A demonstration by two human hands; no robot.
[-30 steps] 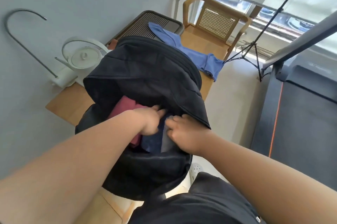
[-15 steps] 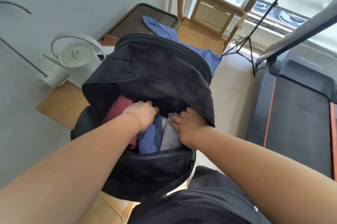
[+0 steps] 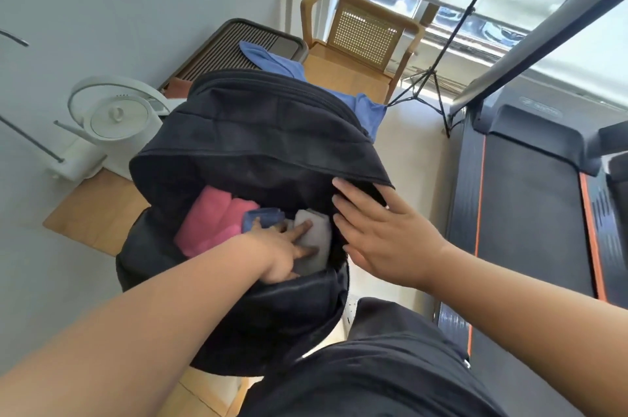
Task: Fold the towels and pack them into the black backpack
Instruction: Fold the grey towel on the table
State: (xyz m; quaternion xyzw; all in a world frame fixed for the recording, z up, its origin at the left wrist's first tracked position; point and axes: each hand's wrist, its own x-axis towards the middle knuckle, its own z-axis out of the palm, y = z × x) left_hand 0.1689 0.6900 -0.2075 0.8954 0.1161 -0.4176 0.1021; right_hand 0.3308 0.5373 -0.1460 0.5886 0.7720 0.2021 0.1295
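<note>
No writing can be read anywhere; a faint pale mark on the treadmill [image 3: 530, 212] hood, toward two o'clock, is too blurred and small to make out as letters

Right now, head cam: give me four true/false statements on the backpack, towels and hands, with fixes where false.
1. The pink towel sits inside the black backpack. True.
2. The right hand grips the grey towel. False: it lies open against the backpack's rim, and the left hand presses straight fingers on the grey towel.
3. A blue cloth lies on the table behind the backpack. True.
4. The backpack is zipped shut. False: its main compartment gapes open, with towels showing.
</note>
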